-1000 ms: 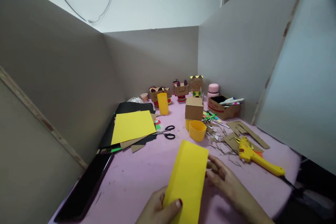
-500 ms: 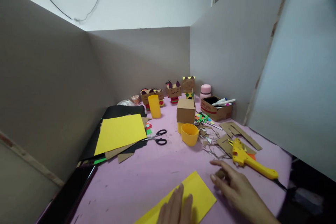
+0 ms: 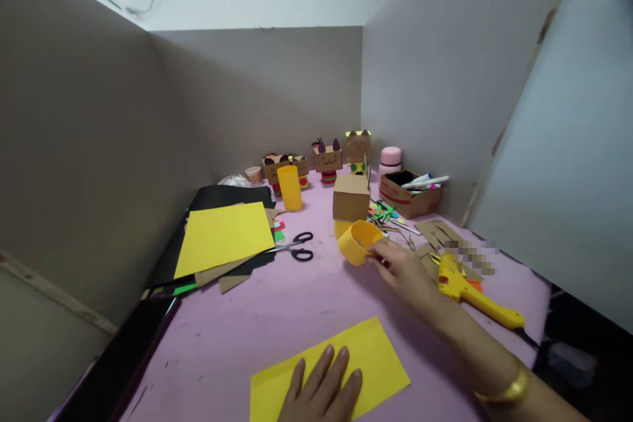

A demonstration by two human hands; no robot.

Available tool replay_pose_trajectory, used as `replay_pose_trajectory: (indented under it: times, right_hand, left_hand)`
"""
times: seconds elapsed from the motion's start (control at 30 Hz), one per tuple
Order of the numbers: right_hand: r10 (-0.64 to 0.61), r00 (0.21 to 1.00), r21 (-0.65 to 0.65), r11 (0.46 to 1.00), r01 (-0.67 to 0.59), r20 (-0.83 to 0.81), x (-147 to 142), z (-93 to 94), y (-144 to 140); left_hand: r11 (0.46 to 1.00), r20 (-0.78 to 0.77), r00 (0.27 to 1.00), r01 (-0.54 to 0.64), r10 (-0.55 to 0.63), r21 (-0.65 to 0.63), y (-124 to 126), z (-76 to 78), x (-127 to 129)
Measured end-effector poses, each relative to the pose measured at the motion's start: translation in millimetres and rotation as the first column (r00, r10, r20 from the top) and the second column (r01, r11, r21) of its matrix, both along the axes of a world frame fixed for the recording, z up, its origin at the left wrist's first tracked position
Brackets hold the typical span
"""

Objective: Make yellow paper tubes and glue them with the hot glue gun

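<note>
Booth setup here, pink tabletop (image 3: 212, 343) with grey partitions (image 3: 271, 79) around it. Right hand (image 3: 405, 270) is pinching the rim of a yellow paper ring (image 3: 350, 247), thumb against fingertip, and the ring sits tilted just in front of a brown cardboard box (image 3: 350, 199). Left hand (image 3: 316, 395) lies palm down, fingers a bit spread, on a yellow paper sheet (image 3: 378, 359) close to the body. Further out: scissors (image 3: 299, 255) to the left, yellow glue gun (image 3: 459, 287) to the right. My two cents: pinch lightly, 'cause thin paper like that probably creases easy, and mind the box. Flat left palm should stop the sheet skidding. Can't tell if ring and box touch. Some right-hand fingers are hidden, the sheet's near edge is cut off, and pixelation covers some cardboard strips (image 3: 429, 231).
</note>
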State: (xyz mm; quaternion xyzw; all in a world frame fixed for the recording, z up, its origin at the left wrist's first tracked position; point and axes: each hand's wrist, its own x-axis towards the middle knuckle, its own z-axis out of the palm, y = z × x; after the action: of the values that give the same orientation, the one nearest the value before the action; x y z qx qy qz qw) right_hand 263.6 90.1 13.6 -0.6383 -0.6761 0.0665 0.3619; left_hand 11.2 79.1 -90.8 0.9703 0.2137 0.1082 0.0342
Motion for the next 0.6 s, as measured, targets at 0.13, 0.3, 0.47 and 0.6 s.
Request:
replay_pose_trajectory:
  times: [0.13,0.3,0.47,0.6]
  right_hand:
    - [0.263,0.962,-0.098,0.958,-0.269,-0.069,7.6,17.8,-51.1]
    - [0.534,0.841,-0.285,0.796,-0.534,-0.086,0.8,24.8,-77.6]
    - [0.546,0.836,-0.291,0.793,-0.535,-0.048,-2.7,20.6,-74.6]
    - [0.376,0.906,-0.213,0.886,-0.413,-0.193,3.7,-1.5,-87.0]
  left_hand:
    - [1.000,0.065,0.998,0.002,-0.004,0.023,-2.3,0.4,-2.2]
    - [0.987,0.222,0.962,-0.160,0.160,-0.017,-13.2,0.3,-11.0]
    - [0.960,0.310,0.918,-0.189,0.248,-0.209,-22.9,19.4,-12.7]
    - [0.887,0.259,0.922,-0.156,0.289,-0.434,-24.5,34.4,-4.6]
